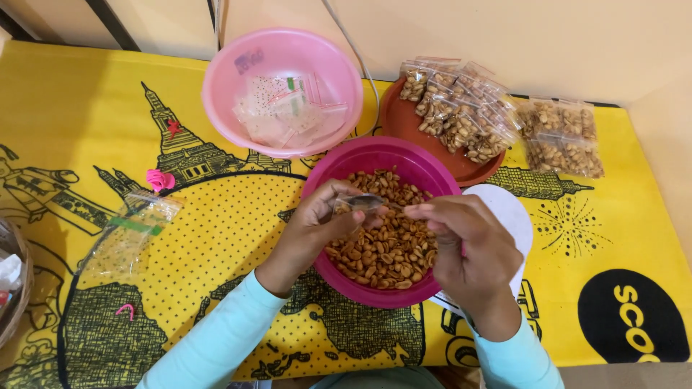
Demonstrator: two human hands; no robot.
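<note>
While the left hand (317, 223) pinches a small clear bag (358, 204) over the magenta bowl of peanuts (382, 234), the right hand (468, 252) has its grip closed on the bag's other end. This bowl stands near the middle of the tabletop (634, 216). Toward the far edge stand a pink bowl with empty bags (282, 90) and a brown plate of filled peanut bags (461, 108).

One head-worn camera looks steeply down, close over the yellow tablecloth (216, 252).
</note>
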